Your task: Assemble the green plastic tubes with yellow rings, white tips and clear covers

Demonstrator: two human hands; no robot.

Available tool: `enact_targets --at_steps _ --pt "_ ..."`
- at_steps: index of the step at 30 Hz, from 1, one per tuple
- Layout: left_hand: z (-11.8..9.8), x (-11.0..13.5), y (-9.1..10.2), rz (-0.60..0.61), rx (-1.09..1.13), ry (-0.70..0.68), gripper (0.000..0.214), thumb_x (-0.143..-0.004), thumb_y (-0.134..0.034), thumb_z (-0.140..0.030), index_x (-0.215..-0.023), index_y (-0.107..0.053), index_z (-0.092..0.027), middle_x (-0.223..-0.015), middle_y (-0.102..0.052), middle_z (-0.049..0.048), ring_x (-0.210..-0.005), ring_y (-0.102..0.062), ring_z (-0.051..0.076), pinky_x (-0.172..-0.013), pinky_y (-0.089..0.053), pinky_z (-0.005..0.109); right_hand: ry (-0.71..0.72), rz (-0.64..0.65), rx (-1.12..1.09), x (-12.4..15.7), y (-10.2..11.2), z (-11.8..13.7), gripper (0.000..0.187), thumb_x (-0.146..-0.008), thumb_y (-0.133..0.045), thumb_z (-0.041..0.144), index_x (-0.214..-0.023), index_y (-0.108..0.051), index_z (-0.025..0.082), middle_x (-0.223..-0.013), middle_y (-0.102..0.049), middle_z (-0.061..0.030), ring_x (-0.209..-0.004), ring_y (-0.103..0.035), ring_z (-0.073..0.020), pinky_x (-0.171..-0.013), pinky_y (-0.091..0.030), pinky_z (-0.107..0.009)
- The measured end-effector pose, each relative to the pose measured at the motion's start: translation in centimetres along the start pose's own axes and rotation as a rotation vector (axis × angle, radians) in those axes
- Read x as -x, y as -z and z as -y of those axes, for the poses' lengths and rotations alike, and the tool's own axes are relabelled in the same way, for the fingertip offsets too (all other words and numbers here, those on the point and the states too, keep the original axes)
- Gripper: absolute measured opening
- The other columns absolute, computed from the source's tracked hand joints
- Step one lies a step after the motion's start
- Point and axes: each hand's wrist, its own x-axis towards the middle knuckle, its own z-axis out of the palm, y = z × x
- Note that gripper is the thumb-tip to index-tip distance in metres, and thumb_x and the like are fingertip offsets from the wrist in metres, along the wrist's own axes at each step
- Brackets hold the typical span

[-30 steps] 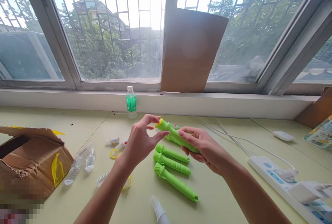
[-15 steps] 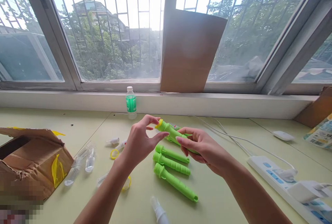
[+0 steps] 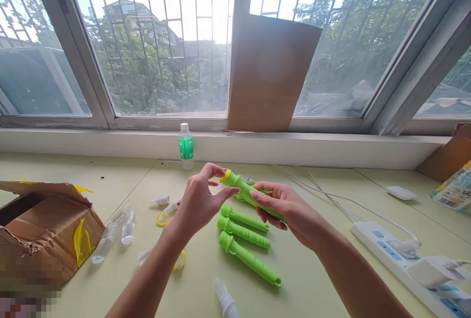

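My right hand is wrapped round a green plastic tube with a threaded end, held tilted above the table. At that threaded end sits a yellow ring. The fingertips of my left hand touch the ring, while its thumb lies against the tube's side. Below my hands several like green tubes lie side by side, threaded ends to the left. A small part with a white and red end is partly hidden behind the held tube.
On the left stand an open cardboard box and clear ribbed tubes. Near my left forearm lie a yellow ring and white pieces. A bottle stands by the window; a white power strip with cables is at right.
Both hands keep their hold at nearly the same spot. My right fingers have shifted very slightly along the green tube; the things on the table are unmoved.
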Motion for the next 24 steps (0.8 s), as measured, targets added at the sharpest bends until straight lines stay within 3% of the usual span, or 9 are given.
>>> enact_targets --at_steps 5,13,24 --pt "-0.03 0.04 0.0 -0.011 -0.01 0.003 0.029 -0.073 -0.071 -0.04 -0.087 -0.055 -0.021 -0.091 -0.067 0.002 -0.085 -0.066 0.017 -0.08 -0.057 0.037 -0.013 0.008 -0.01 -0.01 0.03 0.03 0.035 -0.082 -0.06 0.051 -0.086 -0.057 0.017 -0.056 -0.053 0.0019 -0.045 -0.03 -0.0065 -0.042 -0.017 -0.022" --pt "0.12 0.0 0.23 0.012 0.013 -0.04 0.04 -0.067 -0.078 -0.036 -0.095 -0.054 -0.021 -0.098 -0.068 0.0035 -0.092 -0.065 0.02 -0.082 -0.057 0.038 -0.033 0.047 -0.065 -0.13 0.08 0.12 0.039 -0.081 -0.058 0.055 -0.082 -0.058 0.016 -0.054 -0.05 0.0018 -0.043 -0.024 -0.0064 -0.041 -0.01 -0.023" --pt "-0.11 0.0 0.32 0.006 -0.014 -0.053 0.027 -0.072 -0.074 -0.027 -0.088 -0.053 -0.022 -0.095 -0.069 0.0006 -0.089 -0.066 0.017 -0.083 -0.056 0.037 -0.028 0.114 -0.161 -0.14 0.03 0.14 0.032 -0.087 -0.056 0.047 -0.086 -0.057 0.015 -0.049 -0.047 0.0042 -0.039 -0.02 -0.0035 -0.039 -0.007 -0.024"
